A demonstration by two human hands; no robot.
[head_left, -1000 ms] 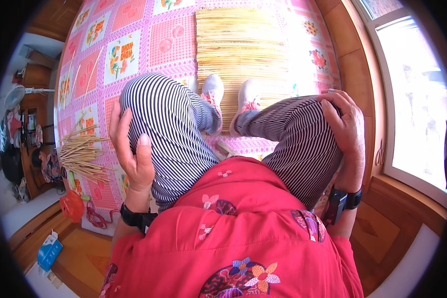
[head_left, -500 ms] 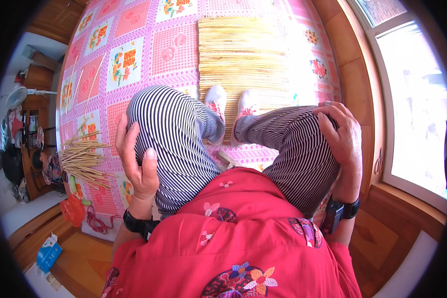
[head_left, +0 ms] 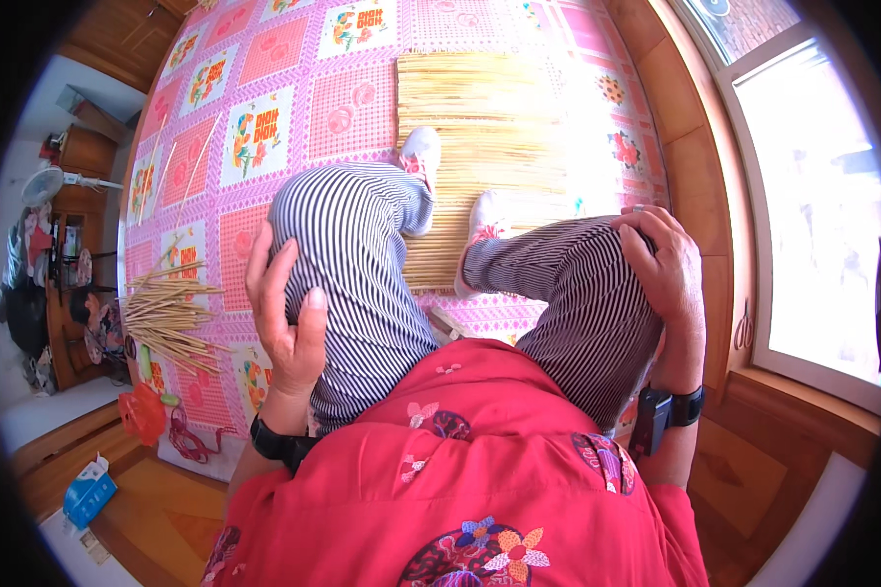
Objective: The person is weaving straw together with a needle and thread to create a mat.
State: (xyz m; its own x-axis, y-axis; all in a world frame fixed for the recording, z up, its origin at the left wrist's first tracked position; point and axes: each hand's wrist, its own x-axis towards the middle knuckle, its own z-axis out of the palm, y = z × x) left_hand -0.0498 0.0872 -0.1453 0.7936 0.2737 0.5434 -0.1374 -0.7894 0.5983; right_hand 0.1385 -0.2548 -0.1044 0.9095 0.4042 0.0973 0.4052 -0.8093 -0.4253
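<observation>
The striped trousers (head_left: 357,254) were bent at both knees, over a mat of pale stalks (head_left: 480,117) lying toward the right edge of a pink sheet (head_left: 347,117). The left hand (head_left: 292,328) rested along the outer side of the left knee, its fingers loosely curved and its thumb spread away. The right hand (head_left: 666,264) lay over the right knee, fingers draped around it, thumb apart. White shoes (head_left: 420,157) stood on the mat. Red characters were printed in the sheet's white squares. Loose stalks (head_left: 171,313) were heaped by its left edge. At its near left corner sat a red plastic bag (head_left: 143,415), contents hidden, beside a pink cord (head_left: 191,438). Beyond that corner, a blue packet (head_left: 89,494) bore pale markings, something white poking from its top.
</observation>
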